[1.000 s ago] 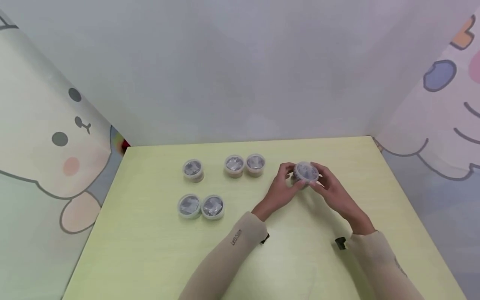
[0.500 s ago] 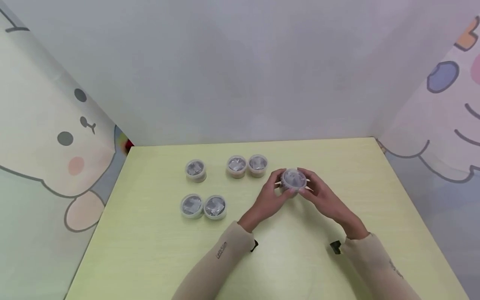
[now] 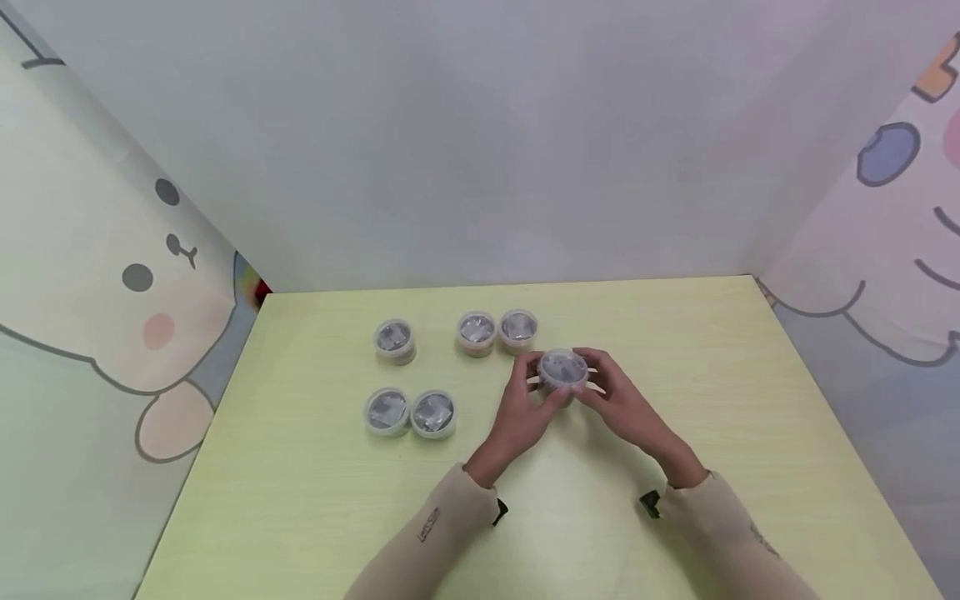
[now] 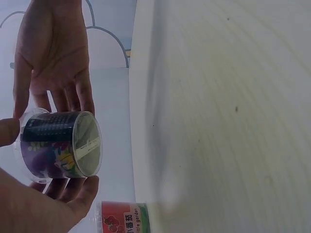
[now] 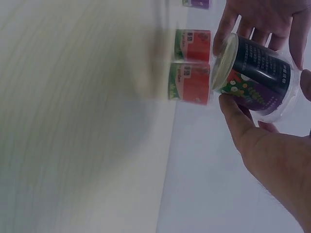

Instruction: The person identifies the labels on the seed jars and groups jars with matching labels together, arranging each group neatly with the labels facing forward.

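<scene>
Both hands hold one lidded plastic tub (image 3: 562,371) above the table. The left hand (image 3: 523,412) curls its fingers and thumb round the tub's left side. On the opposite side the right hand (image 3: 626,408) does the same. A dark and purple label with flowers wraps the tub (image 4: 53,145), and its clear base faces the table. In the right wrist view the tub (image 5: 260,80) looks slightly tilted. Behind and left of the hands, two more tubs sit side by side, one (image 3: 476,332) touching or nearly touching the other (image 3: 518,329).
A single tub (image 3: 394,340) stands at the back left. Nearer, another pair, a left tub (image 3: 387,412) and a right tub (image 3: 433,414), stand close together. Red labels show on a tub (image 4: 124,217) in the left wrist view. The pale yellow table (image 3: 300,517) meets a grey backdrop (image 3: 480,167).
Both hands have carried the tub left and slightly toward the person, closer to the back pair. The tubs on the table have only shifted slightly with the head view.
</scene>
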A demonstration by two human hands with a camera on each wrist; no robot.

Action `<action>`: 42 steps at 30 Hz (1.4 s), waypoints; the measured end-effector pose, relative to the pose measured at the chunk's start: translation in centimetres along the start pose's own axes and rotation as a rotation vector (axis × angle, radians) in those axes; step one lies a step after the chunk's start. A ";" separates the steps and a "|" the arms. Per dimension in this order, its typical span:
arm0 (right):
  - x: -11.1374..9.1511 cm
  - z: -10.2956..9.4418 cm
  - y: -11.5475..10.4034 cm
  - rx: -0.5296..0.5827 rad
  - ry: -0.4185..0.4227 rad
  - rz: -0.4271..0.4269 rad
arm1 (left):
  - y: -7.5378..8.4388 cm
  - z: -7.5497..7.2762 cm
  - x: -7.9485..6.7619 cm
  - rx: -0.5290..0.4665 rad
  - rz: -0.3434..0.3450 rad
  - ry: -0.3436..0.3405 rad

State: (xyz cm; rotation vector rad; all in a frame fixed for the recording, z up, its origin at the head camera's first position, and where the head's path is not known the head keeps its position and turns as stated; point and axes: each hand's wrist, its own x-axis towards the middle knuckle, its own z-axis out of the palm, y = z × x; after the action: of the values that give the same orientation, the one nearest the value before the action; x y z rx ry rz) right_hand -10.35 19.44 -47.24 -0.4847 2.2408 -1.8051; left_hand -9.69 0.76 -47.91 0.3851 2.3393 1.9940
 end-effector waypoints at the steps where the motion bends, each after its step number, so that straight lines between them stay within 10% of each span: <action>1: 0.1 0.2 0.0 0.001 0.002 0.000 | 0.0 -0.1 -0.1 -0.006 -0.011 0.003; 22: 0.0 1.4 0.1 0.108 -0.154 0.057 | 0.7 -3.5 -1.6 -0.061 -0.161 -0.124; 30: 0.1 2.4 -0.2 0.127 -0.082 0.064 | 3.7 -3.7 -2.5 -0.059 -0.131 -0.012; 42: 0.3 3.1 -0.2 0.192 -0.085 0.087 | 0.2 -3.1 -2.3 -0.015 -0.153 0.039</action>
State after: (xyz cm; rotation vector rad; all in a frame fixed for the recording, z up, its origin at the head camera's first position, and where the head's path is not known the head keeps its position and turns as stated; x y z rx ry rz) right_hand -9.46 16.52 -47.76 -0.4119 1.9765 -1.8937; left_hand -8.06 -2.73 -47.47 0.1618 2.2971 1.9645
